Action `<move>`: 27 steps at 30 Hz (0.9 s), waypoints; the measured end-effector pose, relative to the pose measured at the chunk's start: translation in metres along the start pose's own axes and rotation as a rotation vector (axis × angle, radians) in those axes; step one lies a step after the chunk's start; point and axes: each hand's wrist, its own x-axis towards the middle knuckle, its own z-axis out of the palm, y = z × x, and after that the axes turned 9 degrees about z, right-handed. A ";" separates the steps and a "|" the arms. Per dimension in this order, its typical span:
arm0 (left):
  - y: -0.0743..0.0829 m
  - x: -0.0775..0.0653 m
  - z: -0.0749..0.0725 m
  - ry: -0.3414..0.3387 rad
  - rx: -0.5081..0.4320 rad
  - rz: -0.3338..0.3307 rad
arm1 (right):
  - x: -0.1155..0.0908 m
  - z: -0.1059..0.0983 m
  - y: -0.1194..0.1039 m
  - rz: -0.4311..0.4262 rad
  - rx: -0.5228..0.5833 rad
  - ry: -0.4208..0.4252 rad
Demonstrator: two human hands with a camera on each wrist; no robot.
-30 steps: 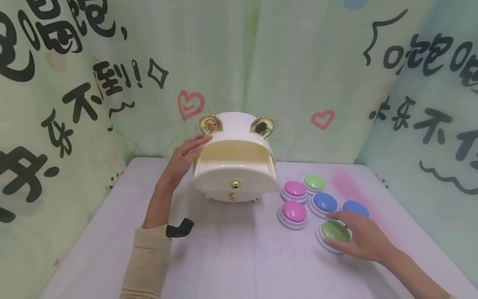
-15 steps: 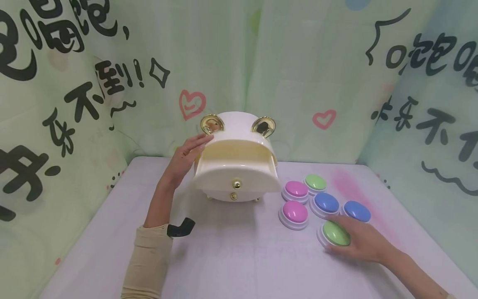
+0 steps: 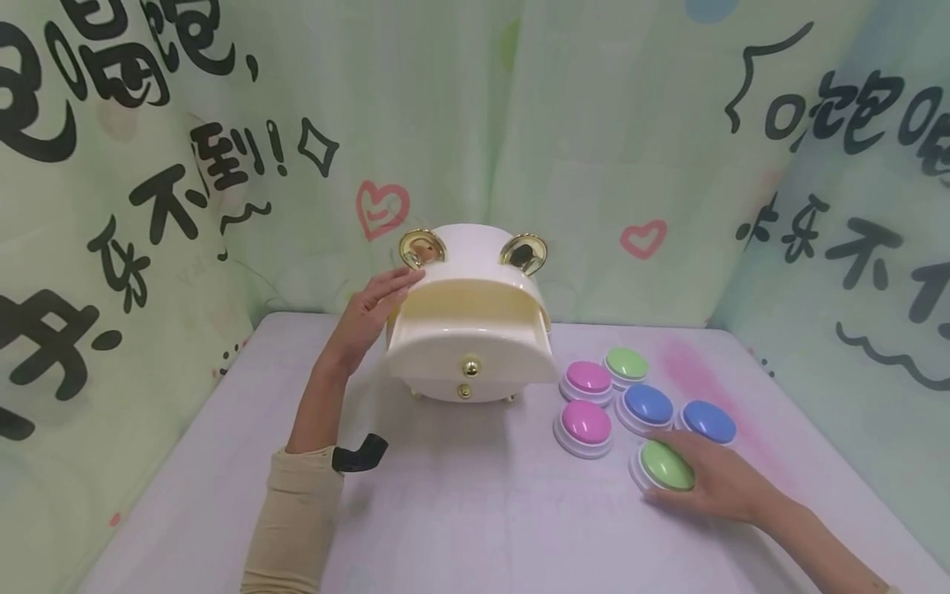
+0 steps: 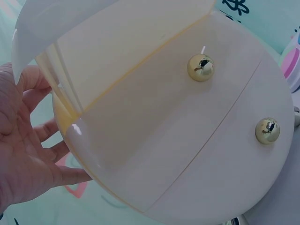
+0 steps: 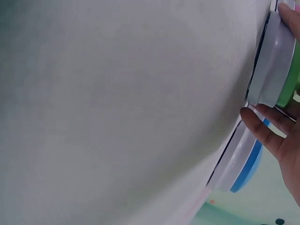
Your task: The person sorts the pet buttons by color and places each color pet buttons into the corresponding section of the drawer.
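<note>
A white drawer box [image 3: 475,239] with two gold-rimmed ears stands at the back of the table, its upper drawer [image 3: 430,355] pulled out to show a cream inside. Two gold knobs [image 4: 200,68] sit on its front. My left hand [image 3: 364,318] lies against the box's left side, fingers fairly straight, as the left wrist view [image 4: 28,140] also shows. At the right, my right hand [image 3: 716,478] holds a green push button [image 3: 666,464] between thumb and fingers, round its white base [image 5: 272,65]. The button is slightly tilted, close over the table.
Several more domed buttons cluster between the box and my right hand: two pink [image 3: 586,421], two blue [image 3: 648,404] and another green [image 3: 627,362]. Patterned curtains [image 3: 564,165] with black writing stand around the white table [image 3: 460,511]. A black mount [image 3: 359,455] sticks out from my left wrist.
My right thumb and fingers have closed round the near green button, which has tilted a little. My left hand has stayed against the box.
</note>
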 end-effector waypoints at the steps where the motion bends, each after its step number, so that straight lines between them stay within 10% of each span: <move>1: 0.000 0.000 0.000 0.001 -0.003 0.000 | 0.000 0.000 0.000 0.001 0.002 0.000; 20: -0.001 0.000 0.002 -0.010 -0.005 -0.001 | 0.002 -0.009 -0.031 0.216 0.279 -0.036; 27: 0.000 -0.001 0.001 -0.006 -0.011 0.005 | 0.006 -0.022 -0.045 0.176 0.435 0.027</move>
